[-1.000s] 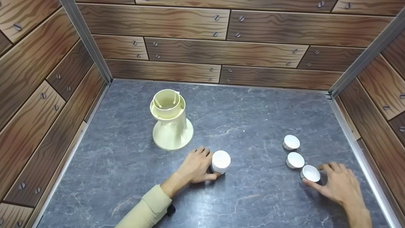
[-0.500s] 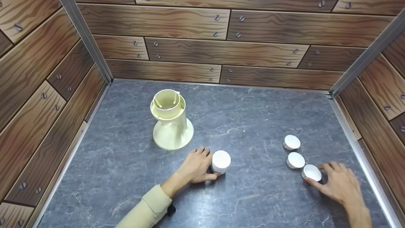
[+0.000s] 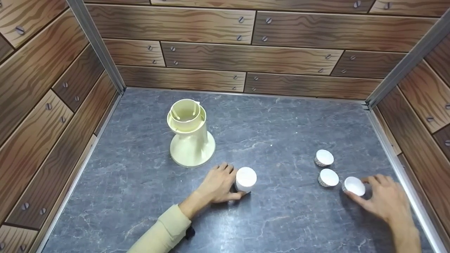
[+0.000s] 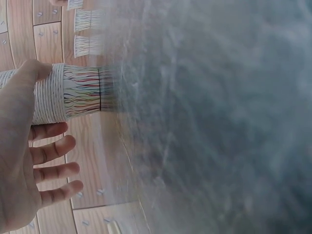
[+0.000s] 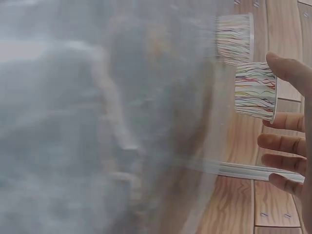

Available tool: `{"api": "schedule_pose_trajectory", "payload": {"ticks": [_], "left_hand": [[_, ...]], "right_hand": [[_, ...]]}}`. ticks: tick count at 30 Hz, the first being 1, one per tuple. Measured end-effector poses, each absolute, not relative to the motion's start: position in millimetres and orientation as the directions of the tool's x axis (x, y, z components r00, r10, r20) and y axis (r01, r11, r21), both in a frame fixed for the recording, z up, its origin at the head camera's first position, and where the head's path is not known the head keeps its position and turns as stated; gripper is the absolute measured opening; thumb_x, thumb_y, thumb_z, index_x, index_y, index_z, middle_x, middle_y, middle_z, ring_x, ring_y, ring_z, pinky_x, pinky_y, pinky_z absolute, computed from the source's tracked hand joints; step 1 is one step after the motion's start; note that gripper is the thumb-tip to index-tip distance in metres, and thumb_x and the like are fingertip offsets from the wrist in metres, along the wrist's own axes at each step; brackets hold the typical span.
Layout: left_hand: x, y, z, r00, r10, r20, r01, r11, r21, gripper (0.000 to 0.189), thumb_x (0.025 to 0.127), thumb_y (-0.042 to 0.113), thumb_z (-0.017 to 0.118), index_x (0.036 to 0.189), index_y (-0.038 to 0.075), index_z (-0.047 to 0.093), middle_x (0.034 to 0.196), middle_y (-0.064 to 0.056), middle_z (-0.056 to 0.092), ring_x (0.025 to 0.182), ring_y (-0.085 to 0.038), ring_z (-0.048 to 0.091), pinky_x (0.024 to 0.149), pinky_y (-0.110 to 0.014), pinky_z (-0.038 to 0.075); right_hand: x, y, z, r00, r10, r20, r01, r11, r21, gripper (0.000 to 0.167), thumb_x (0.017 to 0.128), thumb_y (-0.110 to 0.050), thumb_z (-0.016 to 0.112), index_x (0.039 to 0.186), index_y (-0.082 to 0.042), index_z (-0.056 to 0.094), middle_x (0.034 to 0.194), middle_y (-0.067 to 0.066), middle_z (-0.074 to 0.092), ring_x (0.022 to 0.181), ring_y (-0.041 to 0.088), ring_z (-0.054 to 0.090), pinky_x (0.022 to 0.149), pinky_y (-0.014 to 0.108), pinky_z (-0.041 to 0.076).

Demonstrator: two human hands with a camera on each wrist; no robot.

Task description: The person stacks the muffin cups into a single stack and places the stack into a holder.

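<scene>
Nearest the camera, a pale sleeve (image 3: pixel 165 228) is seen on the left forearm, over the near part of the table (image 3: pixel 288 214). Close to the table's right edge, a white paper cup (image 3: pixel 354 186) is held at its side by the thumb and index finger of the right hand (image 3: pixel 385 198), the other fingers being spread apart; in the right wrist view its base appears to be held just clear of the surface, mouth upward. Left of the middle, well apart from the side edges, an upright stack of nested cups (image 3: pixel 246 179) is gripped by the left hand (image 3: pixel 218 184), its close-set rims and coloured wavy lines being shown in the left wrist view. Just beside the right hand's cup, toward the far edge, a second cup (image 3: pixel 328 178) is stood upright, and just beyond it a third cup (image 3: pixel 323 158). Farther off, toward the far left corner, a cream flared stand (image 3: pixel 191 147) is set upright, with a ring-like top. Along the far edge the table is bounded by a plank-patterned wall (image 3: pixel 246 31).
</scene>
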State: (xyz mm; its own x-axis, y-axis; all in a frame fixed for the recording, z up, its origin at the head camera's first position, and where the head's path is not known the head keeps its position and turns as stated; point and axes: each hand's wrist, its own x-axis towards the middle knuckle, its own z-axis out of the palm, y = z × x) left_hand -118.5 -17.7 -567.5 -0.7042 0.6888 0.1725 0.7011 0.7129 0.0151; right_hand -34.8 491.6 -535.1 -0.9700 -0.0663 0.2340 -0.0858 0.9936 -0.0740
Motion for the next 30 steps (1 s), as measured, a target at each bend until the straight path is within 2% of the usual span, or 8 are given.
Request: {"api": "schedule_pose_trajectory", "payload": {"ticks": [11,16,23,30], "left_hand": [[-118,-18,-568,-0.704,0.69,0.167,0.701,0.714,0.008,0.076,0.089,0.076,0.059,0.129,0.012,0.064,0.122,-0.007,0.071,0.112,-0.024,0.065,0.092,-0.04,0.058],[-118,-18,-568,-0.7,0.693,0.174,0.703,0.711,-0.001,0.076,0.088,0.076,0.06,0.128,0.012,0.065,0.12,-0.006,0.071,0.111,-0.024,0.065,0.092,-0.039,0.058],[-118,-17,-568,-0.701,0.694,0.164,0.703,0.711,-0.009,0.077,0.089,0.076,0.059,0.13,0.011,0.065,0.121,-0.007,0.071,0.111,-0.024,0.065,0.093,-0.039,0.058],[-119,-17,-568,-0.699,0.689,0.191,0.704,0.71,0.018,0.073,0.089,0.075,0.059,0.127,0.013,0.065,0.117,-0.005,0.071,0.108,-0.023,0.064,0.09,-0.039,0.059]], "right_hand": [[-56,489,-510,-0.955,-0.066,0.289,-0.094,0.992,-0.084,0.073,0.074,-0.063,0.083,0.111,0.0,0.069,0.114,0.033,0.066,0.102,0.054,0.061,0.086,0.068,0.045],[-68,480,-501,-0.935,-0.103,0.34,-0.131,0.989,-0.061,0.072,0.073,-0.062,0.083,0.108,-0.001,0.07,0.112,0.031,0.067,0.099,0.052,0.062,0.082,0.065,0.047],[-82,462,-495,-0.897,-0.182,0.403,-0.214,0.976,-0.035,0.065,0.07,-0.057,0.085,0.103,-0.003,0.072,0.101,0.023,0.069,0.096,0.047,0.062,0.078,0.06,0.047],[-94,447,-490,-0.864,-0.265,0.428,-0.287,0.958,0.013,0.068,0.072,-0.063,0.081,0.104,-0.004,0.072,0.101,0.021,0.07,0.099,0.043,0.064,0.081,0.057,0.049]]}}
